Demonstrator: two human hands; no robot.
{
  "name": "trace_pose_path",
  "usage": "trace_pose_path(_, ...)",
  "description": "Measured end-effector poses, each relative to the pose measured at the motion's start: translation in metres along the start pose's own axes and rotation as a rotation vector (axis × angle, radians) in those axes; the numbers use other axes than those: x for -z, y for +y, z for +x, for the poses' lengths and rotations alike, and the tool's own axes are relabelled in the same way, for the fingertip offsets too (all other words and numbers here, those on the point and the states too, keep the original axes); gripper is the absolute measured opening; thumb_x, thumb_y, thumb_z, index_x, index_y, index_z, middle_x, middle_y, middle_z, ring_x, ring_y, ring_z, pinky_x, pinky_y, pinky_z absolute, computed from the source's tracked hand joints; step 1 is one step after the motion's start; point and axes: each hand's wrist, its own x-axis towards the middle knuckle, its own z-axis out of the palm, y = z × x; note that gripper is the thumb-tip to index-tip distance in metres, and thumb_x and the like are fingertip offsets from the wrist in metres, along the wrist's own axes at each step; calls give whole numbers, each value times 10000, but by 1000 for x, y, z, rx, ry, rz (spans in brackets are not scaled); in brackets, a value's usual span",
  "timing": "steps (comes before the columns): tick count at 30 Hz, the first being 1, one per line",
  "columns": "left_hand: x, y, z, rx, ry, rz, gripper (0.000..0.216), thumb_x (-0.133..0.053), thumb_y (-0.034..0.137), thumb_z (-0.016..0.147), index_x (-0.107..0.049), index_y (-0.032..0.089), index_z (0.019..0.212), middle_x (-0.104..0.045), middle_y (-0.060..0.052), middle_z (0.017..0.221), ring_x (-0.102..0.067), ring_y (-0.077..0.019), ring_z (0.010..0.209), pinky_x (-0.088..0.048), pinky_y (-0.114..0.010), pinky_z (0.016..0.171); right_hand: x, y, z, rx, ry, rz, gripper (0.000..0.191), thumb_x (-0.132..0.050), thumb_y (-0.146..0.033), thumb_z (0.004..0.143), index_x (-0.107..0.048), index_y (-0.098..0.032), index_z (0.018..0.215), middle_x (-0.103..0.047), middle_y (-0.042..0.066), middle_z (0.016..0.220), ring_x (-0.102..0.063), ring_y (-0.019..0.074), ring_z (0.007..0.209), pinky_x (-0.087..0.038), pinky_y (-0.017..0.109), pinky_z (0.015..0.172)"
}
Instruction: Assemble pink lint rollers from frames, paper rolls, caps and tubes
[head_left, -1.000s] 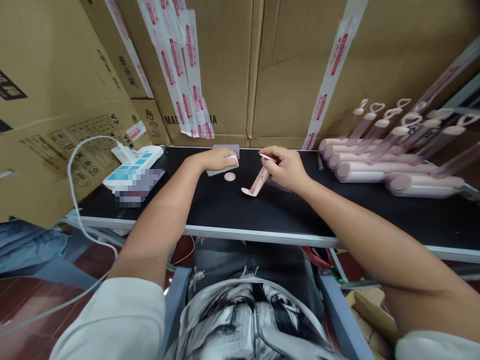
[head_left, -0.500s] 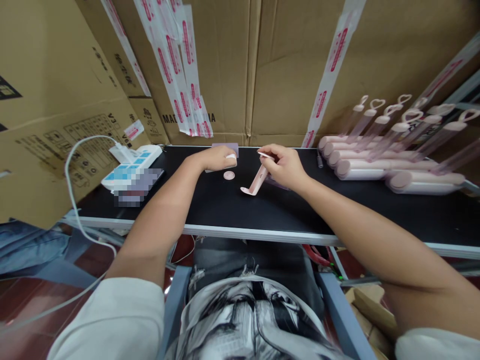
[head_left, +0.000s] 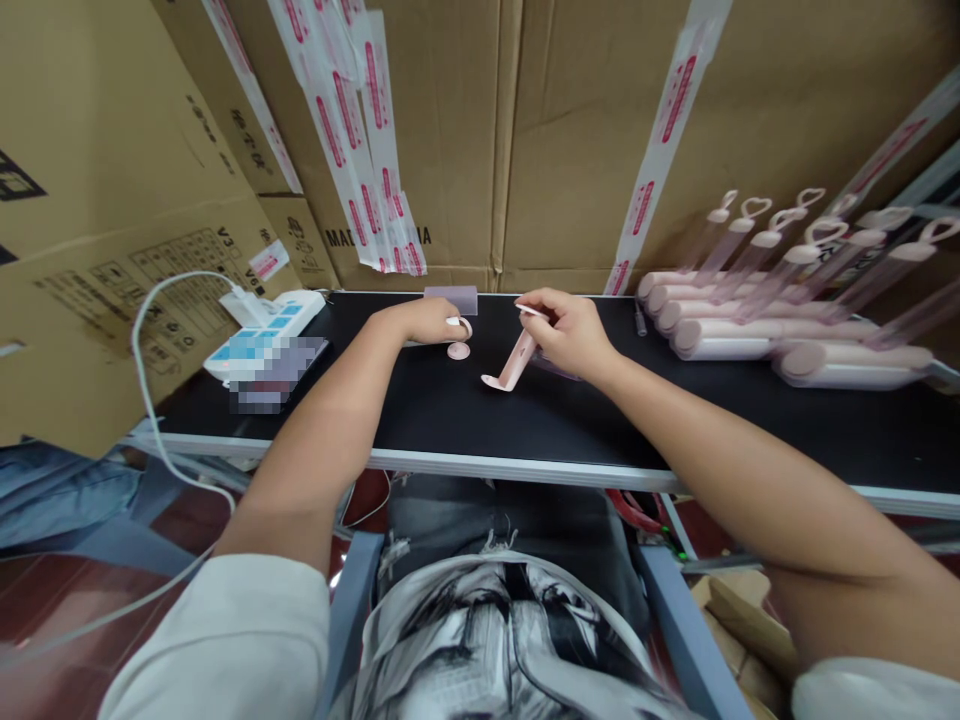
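My left hand (head_left: 429, 320) is closed on a small pale part (head_left: 464, 327) with a curved, loop-like edge; the fingers cover most of it. Just below it on the black table lies a pink disc (head_left: 458, 351). A translucent purple piece (head_left: 459, 297) rests behind that hand. My right hand (head_left: 570, 330) grips a long pale pink plastic piece (head_left: 517, 362), which slants down to the left and has a bent, rounded lower end. Partly hidden beneath this hand is another translucent purplish piece (head_left: 559, 368).
Several pink cylinders (head_left: 720, 338) lie at the right, with clear tubes topped by heart-shaped loops (head_left: 825, 232) leaning behind them. A small dark stick (head_left: 640, 318) is beside them. A white power strip (head_left: 281, 325) with a cable sits left. Cardboard (head_left: 570, 150) walls the back.
My left hand has shifted the pale part slightly, so more of its curved edge shows beyond the fingers. My right hand and the pink piece stay in place.
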Motion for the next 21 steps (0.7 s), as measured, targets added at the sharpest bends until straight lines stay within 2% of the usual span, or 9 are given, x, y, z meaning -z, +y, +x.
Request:
trace_pose_path(4, 0, -8, 2, 1, -12, -3, 559, -577, 701, 870, -821, 229, 1046, -822, -82, 1074, -715, -259, 912, -485, -331, 790, 0, -1, 0, -3, -8, -8, 247, -623, -277, 880, -815, -197, 1012, -807, 42, 890, -697, 229, 805, -524, 372, 823)
trace_pose_path(7, 2, -20, 3, -33, 56, -80, 470, -610, 572, 863, -819, 232, 1112, -818, -65, 1185, -725, -261, 1027, -514, -324, 883, 1, -3, 0, -3, -9, -10, 240, -624, -273, 879, -814, -195, 1004, -801, 44, 880, -696, 228, 803, -521, 368, 819)
trace_pose_path(10, 3, -36, 2, 8, 304, -220, 464, -686, 489, 854, -799, 202, 1200, -804, -72, 1234, -716, -253, 1091, -529, -325, 971, 2, -4, 0, -4, -11, -10, 249, -623, -274, 875, -818, -189, 1004, -801, 48, 887, -697, 229, 808, -520, 367, 821)
trace_pose_path(14, 2, -63, 8, 211, 704, -372, 461, -788, 426, 874, -768, 160, 1250, -798, -103, 1192, -717, -243, 1052, -558, -348, 988, 1, -2, 0, -11, -15, -13, 254, -618, -281, 877, -821, -196, 1003, -801, 43, 877, -689, 224, 785, -519, 367, 808)
trace_pose_path(17, -2, -83, 16, 375, 964, -443, 426, -816, 364, 897, -745, 154, 1261, -790, -126, 1236, -730, -257, 1108, -564, -364, 1022, 0, 0, 0, -2, 2, -13, 249, -622, -285, 878, -822, -202, 1000, -801, 40, 872, -686, 224, 774, -520, 367, 792)
trace_pose_path(19, -6, -92, 21, 431, 1045, -483, 407, -821, 332, 911, -725, 134, 1253, -789, -134, 1260, -730, -249, 1131, -561, -373, 1045, 0, 1, -1, -2, 4, -10, 246, -625, -283, 874, -823, -205, 1000, -806, 39, 881, -690, 227, 783, -524, 370, 798)
trace_pose_path(21, -11, -97, 26, 457, 1049, -515, 385, -815, 313, 921, -710, 129, 1241, -793, -128, 1260, -734, -235, 1126, -563, -372, 1048, 0, 1, -1, -11, -1, -5, 247, -625, -277, 872, -823, -208, 1002, -807, 36, 881, -694, 228, 788, -526, 371, 805)
